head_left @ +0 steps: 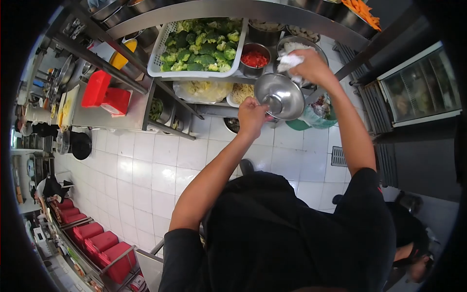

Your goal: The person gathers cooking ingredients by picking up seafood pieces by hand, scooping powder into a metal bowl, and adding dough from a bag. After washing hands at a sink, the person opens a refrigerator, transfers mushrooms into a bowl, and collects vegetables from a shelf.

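My left hand (252,118) grips the near-left rim of a shiny metal bowl (291,100), which is tilted so its inside faces me. Nothing but reflections shows in that bowl. Farther right and higher, my right hand (315,67) is closed on a white, crumpled, cloth-like bundle (291,62). It is over a wide metal bowl (322,52) on the shelf, just beyond the bowl in my left hand. Close by stands a metal pot of chopped red pepper (255,59). A dish of noodles (242,92) sits under the shelf edge.
A white basket (154,63) of broccoli florets fills the shelf's left part. Below it lies a bag of pale cut vegetables (202,91). A red container (104,95) stands on the left counter. A green tub (328,119) is on the floor; another person (411,238) is at lower right.
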`<state>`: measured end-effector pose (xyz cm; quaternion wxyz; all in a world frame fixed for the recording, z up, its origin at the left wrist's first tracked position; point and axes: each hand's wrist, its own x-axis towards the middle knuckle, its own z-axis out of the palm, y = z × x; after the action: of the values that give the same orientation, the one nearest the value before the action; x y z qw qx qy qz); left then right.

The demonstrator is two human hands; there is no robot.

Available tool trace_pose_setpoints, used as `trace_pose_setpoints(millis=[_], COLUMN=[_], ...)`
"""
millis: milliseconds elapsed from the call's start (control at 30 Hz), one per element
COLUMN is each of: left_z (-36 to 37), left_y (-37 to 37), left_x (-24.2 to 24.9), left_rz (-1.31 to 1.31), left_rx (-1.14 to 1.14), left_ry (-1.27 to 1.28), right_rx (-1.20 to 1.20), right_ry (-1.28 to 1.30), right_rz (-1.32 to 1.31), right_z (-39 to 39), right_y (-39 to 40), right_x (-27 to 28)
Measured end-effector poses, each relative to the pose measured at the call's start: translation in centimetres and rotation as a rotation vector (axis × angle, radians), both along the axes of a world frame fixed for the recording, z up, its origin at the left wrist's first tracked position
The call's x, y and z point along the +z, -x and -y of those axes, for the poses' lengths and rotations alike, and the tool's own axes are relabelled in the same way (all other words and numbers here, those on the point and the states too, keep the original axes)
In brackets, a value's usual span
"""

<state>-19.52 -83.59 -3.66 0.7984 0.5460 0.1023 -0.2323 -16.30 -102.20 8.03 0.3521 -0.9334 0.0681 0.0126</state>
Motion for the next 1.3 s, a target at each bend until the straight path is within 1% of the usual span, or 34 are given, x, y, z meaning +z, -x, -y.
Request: trace_pose_setpoints(millis=[67,100,200,233,333,433,533,633,700,733,767,833,933,967,1067,1100,1200,1300], left_z=[-0.1,-0.2,-0.8,-1.0,-1.3,-1.5,-1.8,-2.1,-2.0,-2.1,-2.2,-1.9,-1.6,-1.4,-1.2,-1.1,-0.9,-0.6], left_y=[0.2,0.3,0.4,0.5,0.5,0.7,1.1,1.2,1.1,1.2,1.1,0.6,0.4,0.2,-0.4,-0.4,-0.5,-0.4], left_x=[-0.1,0.1,0.2,0.1,-0.4,-0.8,-0.8,-0.1,-0.3,-0.3,-0.2,-0.6,-1.2,-1.2,-1.5,-1.5,-1.6,-1.4], left_rz=[0.009,0.014,0.03,0.038,0.041,0.063,0.012,-0.035,-0.01,-0.005,-0.03,0.001,-0.001,-0.005,-0.02,-0.017,0.001,-0.002], left_rx=[-0.006,-0.006,-0.003,-0.003,0.001,-0.001,0.002,-0.034,-0.03,-0.028,-0.052,-0.035,-0.024,-0.027,-0.065,-0.062,-0.053,-0.054], left_ry=[-0.007,-0.025,-0.061,-0.07,-0.034,-0.044,0.003,0.003,-0.003,-0.013,-0.042,-0.056,-0.051,-0.041,-0.067,-0.063,-0.051,-0.053], right_rx=[0.02,0.038,0.1,0.133,0.179,0.133,-0.053,-0.126,-0.127,-0.124,-0.145,-0.179,0.223,0.209,0.134,0.122,0.115,0.158], right_ry=[-0.032,0.023,0.12,0.119,0.183,0.117,0.528,0.679,0.71,0.72,0.686,0.613,0.262,0.21,-0.01,-0.015,-0.049,-0.1], right_rz=[-0.035,-0.087,-0.02,-0.087,-0.11,-0.001,0.179,-0.25,-0.17,-0.137,-0.074,0.042,-0.128,-0.139,-0.362,-0.357,-0.27,-0.188], right_z=[-1.1,-2.2,-3.3,-3.5,-3.5,-0.9,2.9,6.3,8.1,8.0,8.3,7.3,6.0,5.5,5.6,5.1,6.0,6.5], right_y=[0.3,0.9,1.8,1.9,2.1,0.7,-2.4,-4.8,-5.5,-5.5,-5.5,-4.3,-3.5,-3.3,-3.8,-3.3,-3.2,-2.9], right_x=[-3.0,-2.5,-3.4,-2.9,-1.5,-1.4,-3.1,-6.0,-9.1,-9.4,-9.4,-8.2,-5.4,-5.4,-5.3,-4.4,-5.4,-5.3])
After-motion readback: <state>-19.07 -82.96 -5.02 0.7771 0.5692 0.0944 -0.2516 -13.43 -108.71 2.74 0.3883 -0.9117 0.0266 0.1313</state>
